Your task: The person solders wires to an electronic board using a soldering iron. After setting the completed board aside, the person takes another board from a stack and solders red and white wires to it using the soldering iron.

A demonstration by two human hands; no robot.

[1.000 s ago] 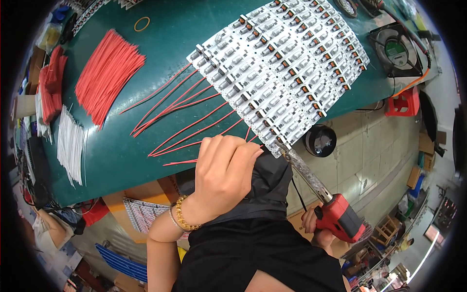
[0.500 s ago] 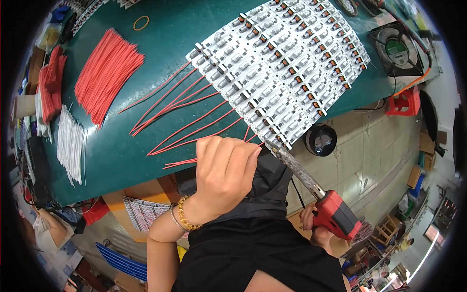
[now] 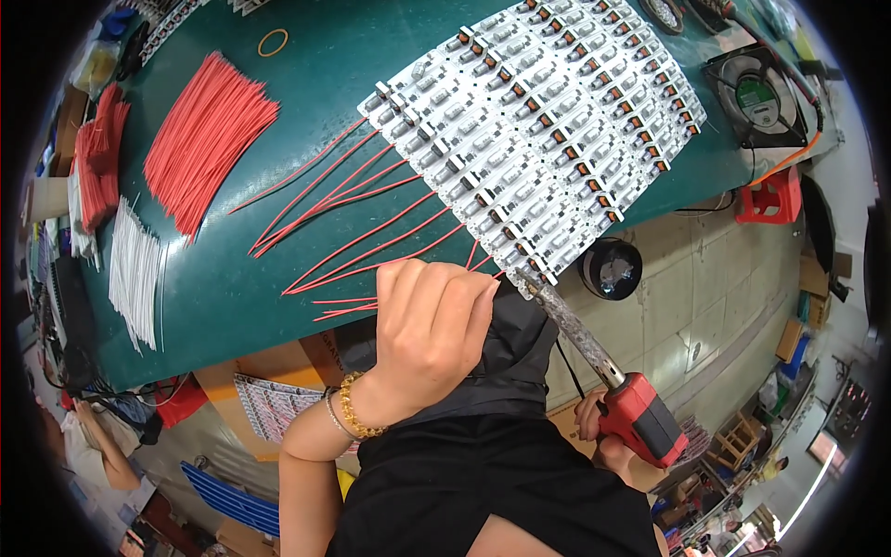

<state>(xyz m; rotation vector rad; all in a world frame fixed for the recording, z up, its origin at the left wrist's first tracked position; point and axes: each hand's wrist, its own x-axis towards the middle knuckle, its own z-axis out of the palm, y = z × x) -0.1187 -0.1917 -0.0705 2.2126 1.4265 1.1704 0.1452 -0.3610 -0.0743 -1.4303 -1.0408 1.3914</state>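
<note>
Left hand [image 3: 432, 325] curled, fingertips pinched on thin red wire at near corner of white circuit-board panel [image 3: 538, 130], steadying it; right hand [image 3: 603, 432] clamped on red-handled soldering iron [image 3: 594, 357], tip at same corner.

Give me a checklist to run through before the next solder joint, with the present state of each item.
1. Iron gripped: the right hand holds the red-handled soldering iron by its handle. Ok.
2. Tip on the work: its tip lies at the near corner of the white circuit board panel. Ok.
3. Wire in the left hand: fingers curl at the board edge, beside the loose red wires; whether they pinch one is hidden. Cannot tell.
4. Spare wire: a bundle of red wires lies on the green table. Ok.
5. Fan running: cannot tell.
</note>
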